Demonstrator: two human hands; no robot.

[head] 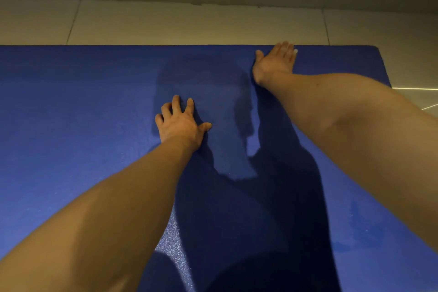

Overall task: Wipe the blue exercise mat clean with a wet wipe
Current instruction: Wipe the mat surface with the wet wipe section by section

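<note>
Heads up: your right hand is flat, fingers straight, at the mat's far edge, so pushing further could drag onto the floor tiles. A white speck at its fingertips may be the wipe, can't tell. Left hand, fingers spread, empty, presses mid-mat. The mat's under both.

Matt blue mat, glossy floor tiles
The foam I lean on looks finely grainy and dull; the pale tiles shine smooth.

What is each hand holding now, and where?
Left hand holds nothing. Right hand lies flat on the mat; a white bit at its fingertips may be the wipe.
</note>
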